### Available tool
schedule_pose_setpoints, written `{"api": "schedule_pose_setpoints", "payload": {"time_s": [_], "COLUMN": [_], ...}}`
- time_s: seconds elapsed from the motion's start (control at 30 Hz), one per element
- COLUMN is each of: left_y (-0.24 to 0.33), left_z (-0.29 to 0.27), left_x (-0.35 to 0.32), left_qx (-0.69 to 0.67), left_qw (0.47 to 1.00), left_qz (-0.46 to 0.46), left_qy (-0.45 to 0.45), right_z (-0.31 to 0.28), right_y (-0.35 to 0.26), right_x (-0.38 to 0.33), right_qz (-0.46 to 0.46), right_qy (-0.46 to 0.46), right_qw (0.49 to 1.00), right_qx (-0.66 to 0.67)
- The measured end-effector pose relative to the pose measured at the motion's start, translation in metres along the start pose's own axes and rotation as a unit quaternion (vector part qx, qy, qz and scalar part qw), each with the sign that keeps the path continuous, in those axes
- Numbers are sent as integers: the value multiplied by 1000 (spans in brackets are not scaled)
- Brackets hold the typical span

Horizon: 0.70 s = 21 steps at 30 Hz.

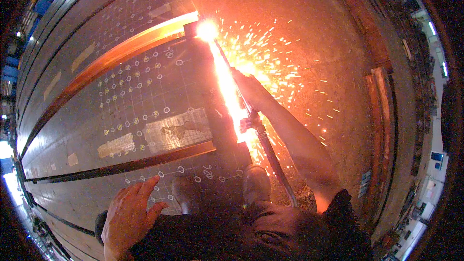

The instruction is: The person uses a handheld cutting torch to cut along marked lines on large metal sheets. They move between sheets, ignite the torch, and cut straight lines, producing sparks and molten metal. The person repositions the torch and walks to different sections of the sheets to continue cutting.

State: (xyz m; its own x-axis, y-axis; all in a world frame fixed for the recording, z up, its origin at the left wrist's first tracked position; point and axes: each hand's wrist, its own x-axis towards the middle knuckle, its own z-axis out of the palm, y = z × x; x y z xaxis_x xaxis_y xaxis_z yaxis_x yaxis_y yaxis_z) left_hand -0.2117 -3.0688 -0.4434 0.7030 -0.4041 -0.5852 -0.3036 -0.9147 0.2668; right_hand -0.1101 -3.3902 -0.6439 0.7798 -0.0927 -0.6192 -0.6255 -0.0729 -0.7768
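Note:
My right hand is wrapped round the long metal tube of a cutting torch, whose hose runs back toward my lap. The torch points away from me, to a blinding white glow at the end of a steel beam. Glare hides the nozzle and part of the grip. Orange sparks spray out to the right. My left hand is held low at the left with its fingers apart, holding nothing, above the steel surface with its white chalk circles.
My boots stand on the near steel beside the hot edge. A raised steel flange crosses the near left, and pale worn patches lie beyond it. Rusty steel bars lie on the floor at the right.

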Motion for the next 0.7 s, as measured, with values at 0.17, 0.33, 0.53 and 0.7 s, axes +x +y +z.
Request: {"api": "schedule_pose_setpoints", "payload": {"time_s": [0.17, 0.33, 0.53, 0.7], "left_y": [-1, 1, -1, 1], "left_z": [1, -1, 0, -2], "left_x": [0, -1, -1, -1], "left_qx": [9, 12, 2, 0], "left_qw": [1000, 1000, 1000, 1000], "left_qz": [6, 3, 2, -12], "left_qy": [9, 9, 9, -3], "right_z": [1, 2, 2, 3], "right_y": [11, 16, 14, 13], "right_x": [7, 15, 10, 6], "right_qz": [4, -2, -5, 4], "right_qy": [6, 13, 16, 8], "right_qw": [999, 1000, 1000, 999], "right_qx": [35, -14, -11, 37]}}
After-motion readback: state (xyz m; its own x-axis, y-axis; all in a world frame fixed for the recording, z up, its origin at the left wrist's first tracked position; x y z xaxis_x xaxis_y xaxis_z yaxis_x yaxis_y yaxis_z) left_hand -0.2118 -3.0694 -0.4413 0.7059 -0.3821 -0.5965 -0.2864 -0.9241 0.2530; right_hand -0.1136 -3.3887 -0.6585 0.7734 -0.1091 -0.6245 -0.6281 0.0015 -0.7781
